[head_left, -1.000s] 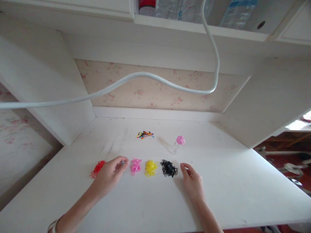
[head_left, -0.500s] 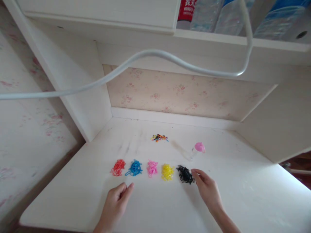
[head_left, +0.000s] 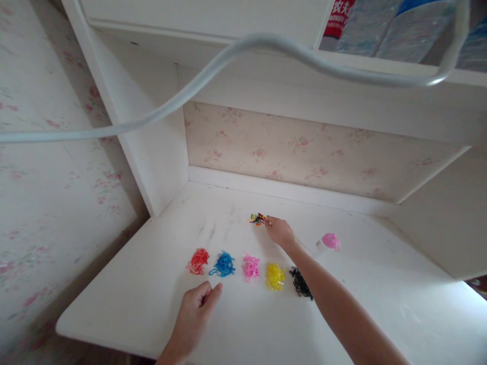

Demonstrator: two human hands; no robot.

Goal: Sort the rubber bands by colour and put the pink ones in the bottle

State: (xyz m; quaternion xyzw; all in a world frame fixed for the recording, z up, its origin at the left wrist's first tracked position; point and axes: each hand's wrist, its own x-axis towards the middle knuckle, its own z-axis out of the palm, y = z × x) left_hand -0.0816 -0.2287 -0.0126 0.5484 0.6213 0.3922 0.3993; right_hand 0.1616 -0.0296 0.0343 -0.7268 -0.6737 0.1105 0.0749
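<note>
At the back of the desk, my right hand (head_left: 279, 230) has its fingertips pinched at the right edge of a small mixed-colour pile of rubber bands (head_left: 257, 219). Its forearm crosses over part of the black rubber bands (head_left: 300, 283). My left hand (head_left: 198, 306) rests as a loose fist near the front, thumb on top, with nothing visible in it. Just beyond it lie the blue rubber bands (head_left: 223, 264) and the red rubber bands (head_left: 198, 261). The pink rubber bands (head_left: 251, 267) and yellow rubber bands (head_left: 275, 276) continue the row to the right.
A pink-topped clear object (head_left: 330, 242) lies to the right of my right forearm. A white cable (head_left: 163, 109) hangs across the upper view. Bottles in plastic wrap (head_left: 367, 28) fill the shelf above. The white desk (head_left: 125, 294) meets a side panel at left.
My right hand has moved from beside the black rubber bands to the mixed pile at the back. My left hand stays closed near the blue bands. The view has shifted slightly left.
</note>
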